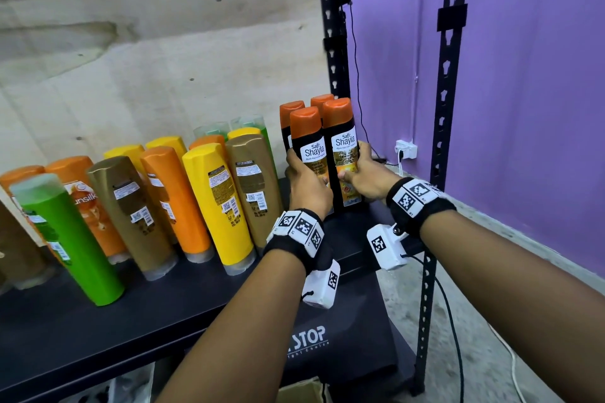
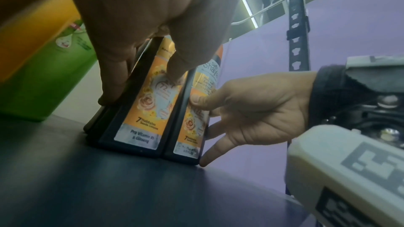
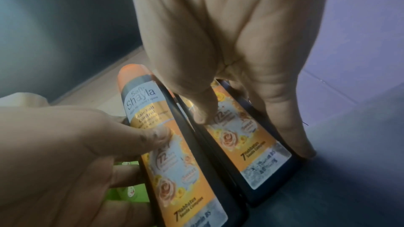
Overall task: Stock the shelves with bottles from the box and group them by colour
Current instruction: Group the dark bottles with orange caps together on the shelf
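Now each hand, left hand [image 1: 306, 180] and right hand [image 1: 366, 178], grips one black bottle [image 1: 342, 154] at the shelf's [image 1: 157, 314] right end, joining two matching bottles behind.

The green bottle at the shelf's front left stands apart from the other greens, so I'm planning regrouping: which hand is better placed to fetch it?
Probably the left hand: it is nearer the green bottle; the right hand would cross over.

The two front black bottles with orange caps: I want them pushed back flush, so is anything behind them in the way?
Yes. Two more black bottles with orange caps stand directly behind the front pair, which the left hand and right hand hold. How much gap remains cannot be told.
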Demonstrator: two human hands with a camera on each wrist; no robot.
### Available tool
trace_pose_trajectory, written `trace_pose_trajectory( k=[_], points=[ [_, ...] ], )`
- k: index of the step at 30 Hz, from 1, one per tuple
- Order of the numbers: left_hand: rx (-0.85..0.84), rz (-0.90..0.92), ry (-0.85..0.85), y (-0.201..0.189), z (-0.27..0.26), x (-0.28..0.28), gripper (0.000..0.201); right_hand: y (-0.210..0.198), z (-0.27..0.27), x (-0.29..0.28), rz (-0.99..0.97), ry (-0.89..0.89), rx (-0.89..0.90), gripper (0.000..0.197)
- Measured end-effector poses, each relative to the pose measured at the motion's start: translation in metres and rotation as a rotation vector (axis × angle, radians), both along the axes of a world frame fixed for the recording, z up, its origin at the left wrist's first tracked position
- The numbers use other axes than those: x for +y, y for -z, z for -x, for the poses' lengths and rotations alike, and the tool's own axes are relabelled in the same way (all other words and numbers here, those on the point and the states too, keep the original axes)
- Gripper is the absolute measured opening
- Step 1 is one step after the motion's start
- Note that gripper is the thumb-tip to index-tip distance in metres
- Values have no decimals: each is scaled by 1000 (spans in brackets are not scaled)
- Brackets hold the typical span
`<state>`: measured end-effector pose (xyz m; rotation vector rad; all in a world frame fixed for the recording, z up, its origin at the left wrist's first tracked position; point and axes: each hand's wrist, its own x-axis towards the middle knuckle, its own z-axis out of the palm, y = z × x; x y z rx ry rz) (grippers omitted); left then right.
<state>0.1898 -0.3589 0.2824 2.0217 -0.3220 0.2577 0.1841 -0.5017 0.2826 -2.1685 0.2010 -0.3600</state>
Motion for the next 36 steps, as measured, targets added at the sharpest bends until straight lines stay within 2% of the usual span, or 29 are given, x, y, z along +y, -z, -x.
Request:
trace_pose_trajectory(
  k=[11,17,24,36],
  points=[
    [71,51,-2,-6,-20,-6,92,-1,-30,-3,-49,-17,36,72],
    [92,62,1,-7,-25,-8,95,4,-42,-6,-99,-40,1,73],
    [98,73,17,-7,-25,-7,99,8,-44,-6,-149,-66,-25,78],
    [98,104,1,-7,-25,-8,95,9,-41,-5,-203,-47,-41,76]
  ],
)
